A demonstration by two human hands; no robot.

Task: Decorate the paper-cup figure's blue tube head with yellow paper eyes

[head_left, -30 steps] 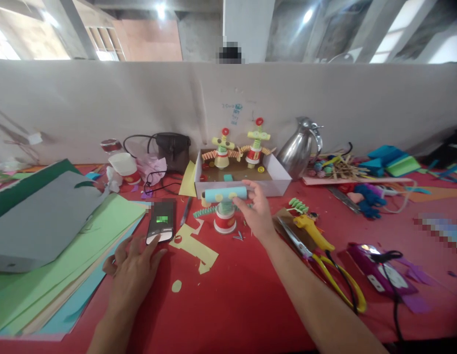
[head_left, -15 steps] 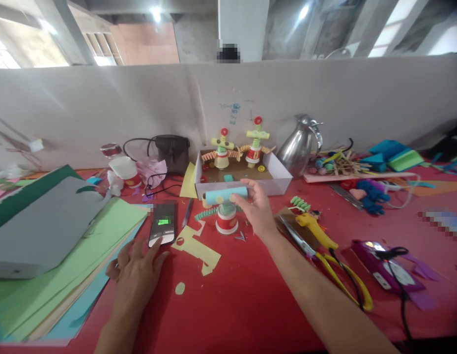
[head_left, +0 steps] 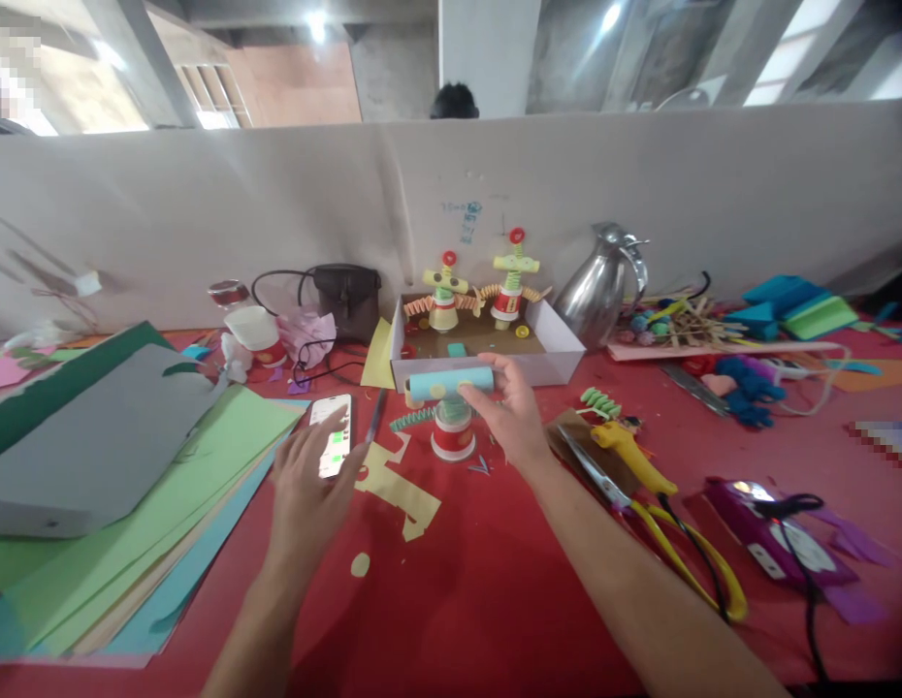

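Note:
My right hand [head_left: 515,415] pinches the right end of a light blue paper tube [head_left: 443,386] with thumb and fingers. This tube forms the head of a paper-cup figure, with pale round spots on its front. Below it stands the red and white cup [head_left: 453,441], upright on the table, and a folded green paper spring arm [head_left: 413,419] sticks out to the left. My left hand [head_left: 309,490] hovers over or touches a phone [head_left: 344,448] with a lit screen, its fingers apart. A yellow cut-out paper scrap [head_left: 402,492] lies between the hands.
Behind the figure, a shallow box [head_left: 495,372] holds two similar figures. A steel jug [head_left: 595,286] stands to its right. Large scissors [head_left: 603,475], a yellow glue gun [head_left: 632,454] and a purple corded device [head_left: 775,533] lie right; stacked coloured paper [head_left: 167,514] lies left.
My left hand has moved up and right over the phone, whose dark screen now shows a bright white page. My right hand stays on the blue tube. The view has shifted slightly.

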